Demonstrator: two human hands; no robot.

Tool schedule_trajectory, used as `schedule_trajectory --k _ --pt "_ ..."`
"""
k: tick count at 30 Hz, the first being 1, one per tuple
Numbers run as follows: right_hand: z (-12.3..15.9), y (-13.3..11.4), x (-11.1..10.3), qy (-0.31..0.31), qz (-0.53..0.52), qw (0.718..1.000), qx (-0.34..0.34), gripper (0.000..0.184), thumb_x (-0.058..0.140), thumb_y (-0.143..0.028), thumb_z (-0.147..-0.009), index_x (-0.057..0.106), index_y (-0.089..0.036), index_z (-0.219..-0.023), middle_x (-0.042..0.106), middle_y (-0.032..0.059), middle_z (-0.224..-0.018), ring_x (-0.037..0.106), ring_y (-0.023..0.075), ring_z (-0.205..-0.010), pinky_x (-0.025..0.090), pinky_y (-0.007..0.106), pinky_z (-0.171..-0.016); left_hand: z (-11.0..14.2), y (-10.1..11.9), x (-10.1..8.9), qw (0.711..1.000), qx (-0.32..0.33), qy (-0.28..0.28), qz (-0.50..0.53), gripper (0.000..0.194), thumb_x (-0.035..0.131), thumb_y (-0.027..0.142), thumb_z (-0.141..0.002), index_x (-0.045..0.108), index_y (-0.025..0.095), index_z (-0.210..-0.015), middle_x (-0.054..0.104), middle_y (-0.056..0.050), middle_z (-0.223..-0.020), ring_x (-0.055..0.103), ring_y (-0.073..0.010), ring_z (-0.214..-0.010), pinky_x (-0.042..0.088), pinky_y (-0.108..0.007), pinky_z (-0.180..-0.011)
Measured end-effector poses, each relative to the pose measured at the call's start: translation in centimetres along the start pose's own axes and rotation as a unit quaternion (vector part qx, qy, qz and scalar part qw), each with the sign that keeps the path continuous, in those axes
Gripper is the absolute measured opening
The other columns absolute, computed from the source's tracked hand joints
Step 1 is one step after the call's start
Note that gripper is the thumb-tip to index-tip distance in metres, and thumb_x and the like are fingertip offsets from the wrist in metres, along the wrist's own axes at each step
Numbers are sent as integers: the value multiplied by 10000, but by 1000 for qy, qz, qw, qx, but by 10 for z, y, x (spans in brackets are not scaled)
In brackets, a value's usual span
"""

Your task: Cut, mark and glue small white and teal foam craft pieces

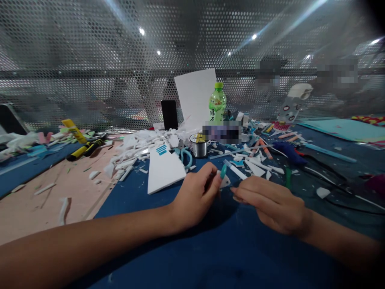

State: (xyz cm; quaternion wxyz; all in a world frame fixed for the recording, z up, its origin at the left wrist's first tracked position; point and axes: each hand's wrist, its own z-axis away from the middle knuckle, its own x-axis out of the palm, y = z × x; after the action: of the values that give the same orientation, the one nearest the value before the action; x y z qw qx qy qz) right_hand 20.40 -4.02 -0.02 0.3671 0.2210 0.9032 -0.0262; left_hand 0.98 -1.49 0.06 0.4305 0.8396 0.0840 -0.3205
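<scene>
Low over a blue tabletop (192,261), a person's left hand (195,196) pinches a teal piece (223,171) between its fingers, a small white piece (225,182) at their tips; just beside, the right hand (275,202) holds its fingers together, on what one cannot tell, with a spool (199,149) beyond

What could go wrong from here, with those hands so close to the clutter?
The small white piece at the fingertips of the left hand might drop and get lost among similar white scraps. That hand could also bump the silver spool standing just beyond it.
</scene>
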Motion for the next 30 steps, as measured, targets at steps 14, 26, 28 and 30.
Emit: schedule_trajectory --k 14,26,28,30 --pt "1 -1 -4 13 10 1000 -3 222 398 -24 -841 523 -71 -1018 609 99 -760 589 184 -788 506 305 -672 -1 1 -1 999 -34 -3 39 193 382 305 -923 451 183 -791 573 41 -533 523 -85 -464 391 -204 -481" --pt "0 -5 -5 40 -61 996 50 225 382 -37 -862 519 -115 -1023 616 80 -786 591 147 -774 518 275 -679 1 -3 0 994 -30 -31 97 203 353 334 -941 441 183 -840 559 39 -573 512 -75 -478 394 -188 -470" --pt "0 -6 -6 49 -57 996 54 212 399 -35 -860 521 -115 -1013 625 82 -785 592 143 -767 517 269 -675 1 -3 0 993 -30 -37 106 199 350 330 -942 438 183 -840 556 40 -570 510 -74 -470 393 -185 -462" --pt "1 -6 -8 47 -37 997 44 196 428 -40 -853 527 -102 -1011 634 89 -779 599 148 -765 516 272 -677 1 -2 0 994 -29 -34 99 197 356 324 -940 442 181 -835 559 40 -565 508 -73 -465 392 -183 -461"
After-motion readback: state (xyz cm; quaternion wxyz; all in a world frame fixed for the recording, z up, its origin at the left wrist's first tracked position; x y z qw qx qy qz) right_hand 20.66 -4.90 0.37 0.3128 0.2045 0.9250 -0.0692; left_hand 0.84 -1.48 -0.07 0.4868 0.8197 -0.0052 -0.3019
